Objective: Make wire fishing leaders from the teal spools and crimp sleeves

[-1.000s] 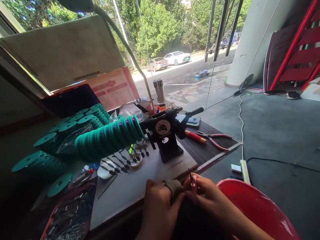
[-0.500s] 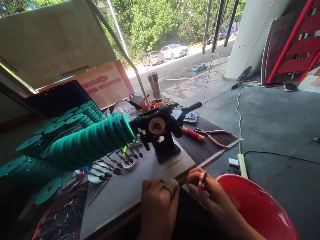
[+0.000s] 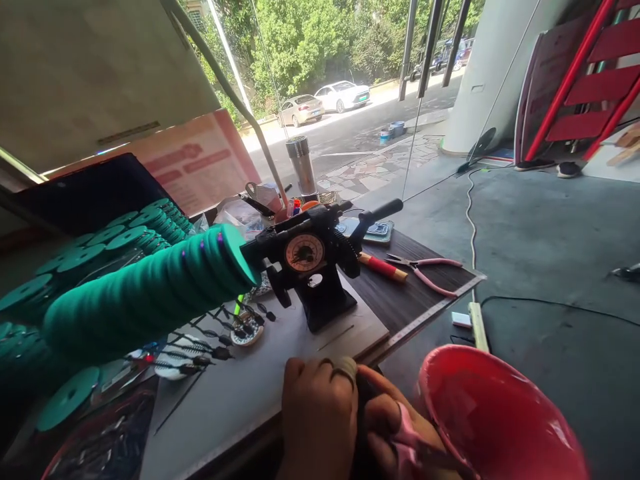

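My left hand (image 3: 320,407) is closed at the table's front edge, with a ring and a pale wrap on its fingers; whatever it pinches is hidden. Just right of it, my right hand (image 3: 387,417) has its fingers around the pink handles (image 3: 407,437) of a scissors-like tool, whose dark part points toward the lower right. Above the hands stands a black hand-cranked winder (image 3: 325,293) with a round dial. A long row of green discs (image 3: 150,293) extends left from it. Dark twisted pieces (image 3: 215,350) hang below the discs.
A red basin (image 3: 500,413) is right of my hands. Pink-handled pliers (image 3: 430,270) and a red-and-yellow tool (image 3: 383,267) lie on the dark tabletop. A small bowl of beads (image 3: 247,330) sits beneath the row. More green spools (image 3: 107,243) fill the left.
My right hand has turned and moved closer to my left, and more of the pink handles shows. The row of discs appears farther left as the view shifts.
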Motion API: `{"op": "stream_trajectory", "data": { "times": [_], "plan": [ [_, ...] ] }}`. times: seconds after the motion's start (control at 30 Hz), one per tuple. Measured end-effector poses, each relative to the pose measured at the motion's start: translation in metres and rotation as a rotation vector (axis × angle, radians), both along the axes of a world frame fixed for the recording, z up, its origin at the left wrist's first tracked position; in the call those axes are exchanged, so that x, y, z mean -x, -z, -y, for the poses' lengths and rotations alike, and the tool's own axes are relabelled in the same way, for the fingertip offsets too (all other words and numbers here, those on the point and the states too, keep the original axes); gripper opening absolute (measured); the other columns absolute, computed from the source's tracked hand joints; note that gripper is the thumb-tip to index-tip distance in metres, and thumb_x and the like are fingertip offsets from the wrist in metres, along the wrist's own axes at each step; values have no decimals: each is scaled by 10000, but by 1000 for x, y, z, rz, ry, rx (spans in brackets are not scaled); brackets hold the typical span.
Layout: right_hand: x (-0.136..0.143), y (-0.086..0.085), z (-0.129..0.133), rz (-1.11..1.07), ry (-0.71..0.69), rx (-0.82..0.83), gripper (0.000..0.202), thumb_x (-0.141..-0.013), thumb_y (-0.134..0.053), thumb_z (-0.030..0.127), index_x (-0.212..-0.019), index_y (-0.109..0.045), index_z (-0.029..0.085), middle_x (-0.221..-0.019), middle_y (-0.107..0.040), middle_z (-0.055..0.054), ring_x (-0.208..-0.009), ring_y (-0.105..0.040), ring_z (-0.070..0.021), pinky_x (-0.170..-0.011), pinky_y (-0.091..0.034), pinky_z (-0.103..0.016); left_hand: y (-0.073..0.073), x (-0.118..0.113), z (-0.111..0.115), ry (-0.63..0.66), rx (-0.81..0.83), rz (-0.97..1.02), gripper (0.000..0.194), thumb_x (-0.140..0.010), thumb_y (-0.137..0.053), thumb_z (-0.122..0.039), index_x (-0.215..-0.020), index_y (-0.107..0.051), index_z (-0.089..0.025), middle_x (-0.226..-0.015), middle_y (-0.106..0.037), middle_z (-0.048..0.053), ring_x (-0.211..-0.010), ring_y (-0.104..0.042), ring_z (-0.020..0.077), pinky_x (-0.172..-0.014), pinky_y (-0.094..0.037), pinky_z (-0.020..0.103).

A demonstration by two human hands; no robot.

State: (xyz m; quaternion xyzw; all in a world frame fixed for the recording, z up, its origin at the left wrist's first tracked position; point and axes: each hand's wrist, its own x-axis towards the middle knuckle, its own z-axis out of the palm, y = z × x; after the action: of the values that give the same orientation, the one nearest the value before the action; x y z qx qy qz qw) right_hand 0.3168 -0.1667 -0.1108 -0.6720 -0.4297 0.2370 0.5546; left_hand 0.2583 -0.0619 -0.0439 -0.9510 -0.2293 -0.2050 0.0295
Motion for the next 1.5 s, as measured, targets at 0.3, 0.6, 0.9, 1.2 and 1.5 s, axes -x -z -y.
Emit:
{"op": "stream_trajectory", "data": {
  "times": [0.3, 0.6, 0.9, 1.2, 1.5],
  "plan": [
    [-15, 7, -9, 941, 216, -206, 325, -838, -285, 123, -641, -543, 110, -1227, -447, -63, -534, -391, -27, -514, -250, -192, 3, 6, -2, 39, 28, -9, 145, -763, -516, -78, -773, -606, -192, -587, -548, -21, -591, -471, 171, -635, -247, 319],
    [-21, 6, -10, 904, 206, -260, 344, -849, -273, 123, -628, -536, 105, -1216, -459, -56, -567, -413, -21, -526, -232, -201, 4, 4, -2, 58, -13, 46, 140, -760, -511, -74, -732, -596, -182, -550, -527, -17, -559, -458, 170, -628, -242, 316],
    [-22, 5, -12, 907, 217, -274, 351, -852, -270, 134, -627, -536, 99, -1214, -462, -58, -593, -406, -25, -539, -240, -200, 3, 8, -4, 72, 13, -4, 141, -782, -508, -84, -758, -599, -190, -589, -547, -21, -588, -477, 162, -638, -248, 321],
    [-23, 3, -10, 925, 226, -284, 358, -868, -271, 157, -671, -567, 125, -1194, -478, -51, -606, -390, -46, -573, -211, -215, 7, 26, -9, 113, -5, 2, 146, -789, -535, -129, -912, -594, -181, -708, -599, -8, -656, -513, 159, -658, -286, 304],
    [-21, 7, -11, 973, 232, -263, 283, -835, -311, 103, -653, -527, 115, -1204, -469, -48, -627, -332, -72, -609, -148, -244, 7, 24, -10, 137, -36, 37, 114, -793, -517, -102, -852, -579, -178, -632, -553, -11, -617, -480, 161, -638, -272, 301]
  ]
}}
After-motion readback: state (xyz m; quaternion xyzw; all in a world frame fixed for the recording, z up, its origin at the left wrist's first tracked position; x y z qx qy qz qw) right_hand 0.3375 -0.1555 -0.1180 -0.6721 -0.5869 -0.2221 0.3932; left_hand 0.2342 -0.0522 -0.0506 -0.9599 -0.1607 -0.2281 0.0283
